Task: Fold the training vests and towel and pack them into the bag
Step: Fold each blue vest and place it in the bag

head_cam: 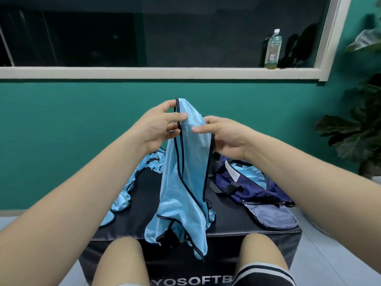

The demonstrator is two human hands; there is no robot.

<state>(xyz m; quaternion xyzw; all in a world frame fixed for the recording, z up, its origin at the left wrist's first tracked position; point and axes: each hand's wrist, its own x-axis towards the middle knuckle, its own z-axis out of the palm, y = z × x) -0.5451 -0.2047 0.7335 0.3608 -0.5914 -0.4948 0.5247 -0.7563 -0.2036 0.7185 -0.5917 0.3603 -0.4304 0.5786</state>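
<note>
**Blue vest held up in both hands over the bench**

A person sits facing a black padded bench (237, 226), bare knees at its near edge. Both hands are raised above the middle of the bench and hold one light blue training vest (185, 182) with dark trim. The left hand (158, 124) pinches the vest's trimmed left edge near the top, with the thumb in front and the fingers curled round the fabric. The right hand (224, 137) grips the opposite edge a little lower, its thumb lying across the front of the mesh and its fingers tucked behind. The vest hangs in a narrow bunch from the two hands. Its lower folds trail over the near edge of the bench, between the knees.

A second blue vest (127, 190) lies crumpled along the left edge of the bench, partly draped over that side. A navy bag (253, 188) lies slumped at the right side of the bench, with a grey-blue flap (270, 217) spread open toward the near right corner. More light blue fabric (251, 174) shows at the bag's mouth. Whether it sits fully inside cannot be told.

Behind the bench is a green wall with a white window sill (144, 72). A clear bottle (272, 49) stands upright near the sill's right end. A leafy plant (356, 133) stands on the floor to the right.
</note>
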